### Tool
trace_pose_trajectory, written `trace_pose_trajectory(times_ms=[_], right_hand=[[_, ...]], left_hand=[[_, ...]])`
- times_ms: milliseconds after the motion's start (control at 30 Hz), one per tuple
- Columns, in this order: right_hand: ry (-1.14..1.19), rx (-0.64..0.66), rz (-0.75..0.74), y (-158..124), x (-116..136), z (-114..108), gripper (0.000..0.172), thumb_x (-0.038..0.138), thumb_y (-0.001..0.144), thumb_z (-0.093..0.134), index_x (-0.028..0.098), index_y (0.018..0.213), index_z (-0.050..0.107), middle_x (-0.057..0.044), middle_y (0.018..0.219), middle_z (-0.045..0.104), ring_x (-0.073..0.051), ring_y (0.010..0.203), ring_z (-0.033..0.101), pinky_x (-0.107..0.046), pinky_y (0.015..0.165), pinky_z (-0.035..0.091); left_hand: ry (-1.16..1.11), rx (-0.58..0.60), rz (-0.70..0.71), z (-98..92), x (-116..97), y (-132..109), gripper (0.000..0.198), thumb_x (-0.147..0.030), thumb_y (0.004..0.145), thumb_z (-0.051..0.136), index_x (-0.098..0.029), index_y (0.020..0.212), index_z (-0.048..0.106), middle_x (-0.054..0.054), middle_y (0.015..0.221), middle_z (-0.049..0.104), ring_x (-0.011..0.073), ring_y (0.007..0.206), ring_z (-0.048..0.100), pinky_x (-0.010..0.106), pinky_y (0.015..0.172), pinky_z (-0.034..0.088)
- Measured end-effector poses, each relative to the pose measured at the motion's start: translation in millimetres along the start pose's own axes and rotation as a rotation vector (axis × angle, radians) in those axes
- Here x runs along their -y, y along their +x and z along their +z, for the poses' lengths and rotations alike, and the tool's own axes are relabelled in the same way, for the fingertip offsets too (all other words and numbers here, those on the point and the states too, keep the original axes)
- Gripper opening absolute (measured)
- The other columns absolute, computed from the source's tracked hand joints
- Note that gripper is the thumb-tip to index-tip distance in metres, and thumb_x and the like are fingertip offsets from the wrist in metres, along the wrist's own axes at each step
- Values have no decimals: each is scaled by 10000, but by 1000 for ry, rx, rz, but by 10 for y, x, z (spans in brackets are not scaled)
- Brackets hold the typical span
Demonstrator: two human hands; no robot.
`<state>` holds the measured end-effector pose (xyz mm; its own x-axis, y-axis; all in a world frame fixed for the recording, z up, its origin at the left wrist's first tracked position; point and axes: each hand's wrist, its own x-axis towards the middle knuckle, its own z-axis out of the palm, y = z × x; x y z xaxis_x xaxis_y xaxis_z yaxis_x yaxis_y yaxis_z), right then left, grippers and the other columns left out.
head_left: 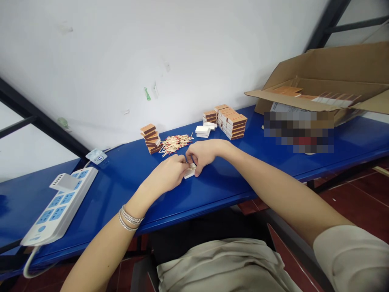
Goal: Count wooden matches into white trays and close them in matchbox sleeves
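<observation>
Both my hands meet over a small white matchbox tray (pixel 190 173) on the blue table (pixel 127 178). My left hand (pixel 167 173) is closed on the tray's left end, with bracelets on its wrist. My right hand (pixel 203 153) curls over the tray from above, fingers pinched on it. Just behind the hands lies a loose pile of matchsticks (pixel 175 144). A short, leaning stack of orange matchboxes (pixel 151 138) stands left of the pile.
White inner trays (pixel 204 130) and taller stacks of orange matchboxes (pixel 231 121) stand at the back. An open cardboard carton (pixel 322 87) with more boxes sits at the right. A white and blue power strip (pixel 60 202) lies at the left. The wall is close behind.
</observation>
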<state>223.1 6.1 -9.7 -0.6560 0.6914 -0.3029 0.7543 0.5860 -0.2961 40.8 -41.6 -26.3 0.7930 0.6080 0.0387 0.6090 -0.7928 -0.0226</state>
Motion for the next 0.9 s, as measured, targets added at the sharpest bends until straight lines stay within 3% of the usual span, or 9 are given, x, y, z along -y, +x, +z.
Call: trace_pose_trajectory(times_ms=[333,533,633,733,900], right_hand=[[-6,8,8,-31,32,-20,509,491,548,834,190,929,681,-14,857,716,-187,759,629,-271,614,377],[4,16,7,-8,8,-10,570,524,533,832,193,969,675,-16,866,720,-193,768,637,-274,610,381],[4,18,-1,0,4,-8,574,545,530,826,187,953,676,-22,862,720,-192,757,637,-277,600,384],[1,16,2,-1,6,-11,583,552,513,831,187,941,677,-21,866,721,-189,750,634,-278,598,384],[-1,16,11,-6,19,-19,584,551,500,838,192,930,673,-18,869,723,-187,752,634,-275,598,383]], left_hand=[[-174,-58,23,46,39,32,215,-209,940,531,-169,1040,718,90,989,646,203,940,605,320,854,485],[-269,-131,3,-124,148,-54,241,-325,911,598,-210,1095,704,62,963,679,179,857,625,301,786,475],[-345,-70,-126,-197,242,-118,308,-426,839,672,-185,1032,680,38,832,686,157,698,612,269,635,455],[-386,49,-260,-223,309,-152,436,-583,718,731,-170,821,637,0,645,636,135,549,551,243,512,384],[-347,156,-240,-156,330,-108,506,-668,674,712,-176,641,600,-16,558,592,104,477,466,238,484,314]])
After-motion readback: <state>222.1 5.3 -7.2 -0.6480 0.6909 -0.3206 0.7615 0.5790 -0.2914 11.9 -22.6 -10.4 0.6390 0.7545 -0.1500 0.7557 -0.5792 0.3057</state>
